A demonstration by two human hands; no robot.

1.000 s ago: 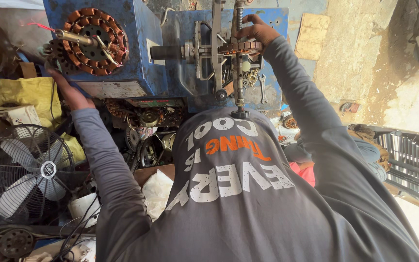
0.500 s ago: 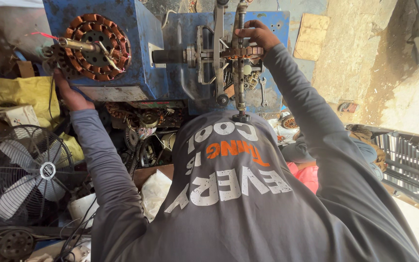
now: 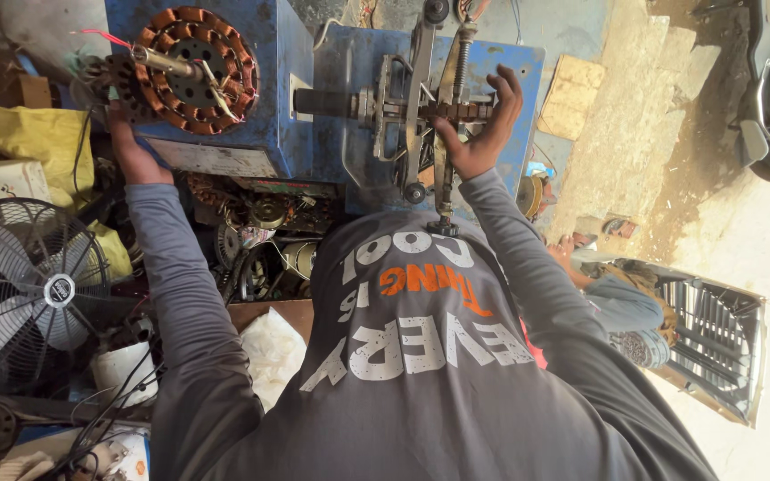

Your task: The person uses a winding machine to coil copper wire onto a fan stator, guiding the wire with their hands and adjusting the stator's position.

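Stator (image 3: pixel 193 67): copper-wound ring on a shaft at the far left, in front of the blue machine (image 3: pixel 269 98).
Left hand (image 3: pixel 134 151): just below the stator, at the machine's lower left edge; whether its grip is closed on anything, I cannot tell.
Right hand (image 3: pixel 483 129): raised at the right, fingers spread wide and curled loosely about the metal mechanism (image 3: pixel 421 107); fingertips touch its ribbed horizontal part, no firm hold.
Mechanism: steel arms, a spring and a spindle, mounted on the blue machine between the two hands.
Fan (image 3: pixel 33 289): caged, near left, well apart from both hands.
Clutter: motor parts (image 3: pixel 265 236) heaped below the machine, a white bag (image 3: pixel 274 352) nearer.
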